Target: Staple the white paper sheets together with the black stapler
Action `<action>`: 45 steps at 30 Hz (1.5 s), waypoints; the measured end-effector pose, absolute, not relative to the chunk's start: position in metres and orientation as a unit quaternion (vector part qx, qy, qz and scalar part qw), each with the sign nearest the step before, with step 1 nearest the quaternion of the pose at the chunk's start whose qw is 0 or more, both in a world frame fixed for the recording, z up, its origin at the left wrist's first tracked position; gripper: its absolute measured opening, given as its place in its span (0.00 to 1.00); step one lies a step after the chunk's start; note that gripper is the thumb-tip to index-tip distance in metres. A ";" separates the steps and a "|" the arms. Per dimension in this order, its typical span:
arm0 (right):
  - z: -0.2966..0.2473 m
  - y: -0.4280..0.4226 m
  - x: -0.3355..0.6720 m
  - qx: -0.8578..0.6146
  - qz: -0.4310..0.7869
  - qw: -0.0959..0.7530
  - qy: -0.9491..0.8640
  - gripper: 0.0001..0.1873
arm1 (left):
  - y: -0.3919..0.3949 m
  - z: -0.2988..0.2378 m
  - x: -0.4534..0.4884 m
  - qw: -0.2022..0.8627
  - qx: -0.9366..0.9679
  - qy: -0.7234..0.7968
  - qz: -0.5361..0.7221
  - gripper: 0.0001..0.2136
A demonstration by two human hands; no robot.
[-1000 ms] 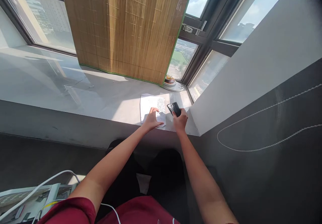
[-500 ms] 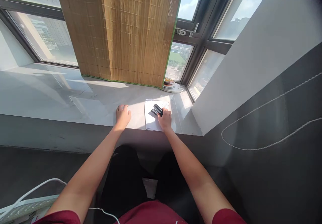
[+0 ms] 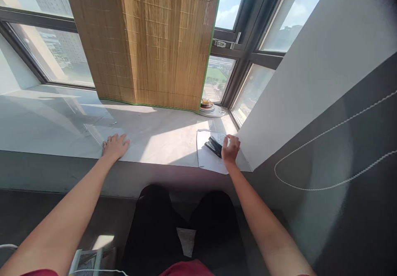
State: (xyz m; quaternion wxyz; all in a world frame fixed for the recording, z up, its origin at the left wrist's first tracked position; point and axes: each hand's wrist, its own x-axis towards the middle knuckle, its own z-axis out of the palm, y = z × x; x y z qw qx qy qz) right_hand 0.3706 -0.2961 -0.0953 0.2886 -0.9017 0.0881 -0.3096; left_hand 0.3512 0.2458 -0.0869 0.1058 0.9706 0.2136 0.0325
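My left hand (image 3: 115,147) lies palm down near the front edge of the pale window sill (image 3: 167,143), its fingers spread, with nothing in it. At the right end of the sill is white paper (image 3: 207,160). A black stapler (image 3: 214,146) rests on the paper, its two arms angled apart. My right hand (image 3: 231,148) is just right of the stapler, over the paper's right side, with thumb and fingers apart. The hand covers part of the paper and seems to touch the stapler's near end without gripping it.
A bamboo blind (image 3: 155,44) hangs over the window behind the sill. Stacked plates (image 3: 207,107) stand in the far right corner. A white sloping wall (image 3: 297,61) bounds the right side, and a looped cord (image 3: 297,188) hangs beyond it.
The paper and stapler have shifted right along the sill. My right hand has moved right and let go of the stapler. My left hand has slid left, and its fingers have spread.
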 end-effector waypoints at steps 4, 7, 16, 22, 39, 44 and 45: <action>-0.081 -0.326 0.430 -0.909 -0.271 0.313 0.047 0.22 | 0.253 -0.095 0.348 0.082 0.976 0.197 0.047 0.32; -0.080 -0.336 0.463 -0.936 -0.212 0.280 -0.034 0.19 | 0.253 -0.100 0.349 0.074 0.977 0.193 0.058 0.32; -0.113 -0.307 0.491 -0.976 -0.058 0.171 -0.120 0.30 | 0.253 -0.104 0.346 0.082 0.974 0.195 0.081 0.31; -0.110 -0.287 0.506 -0.985 -0.019 0.124 -0.117 0.28 | 0.249 -0.103 0.343 0.078 0.973 0.197 0.093 0.30; -0.109 0.029 0.519 -0.942 0.027 0.146 -0.300 0.34 | 0.249 -0.105 0.337 0.093 0.970 0.193 0.116 0.26; -0.108 0.056 0.518 -0.941 0.047 0.143 -0.304 0.35 | 0.254 -0.110 0.338 0.104 0.969 0.191 0.119 0.26; -0.108 0.055 0.519 -0.940 0.046 0.143 -0.306 0.36 | 0.255 -0.110 0.338 0.104 0.969 0.192 0.119 0.26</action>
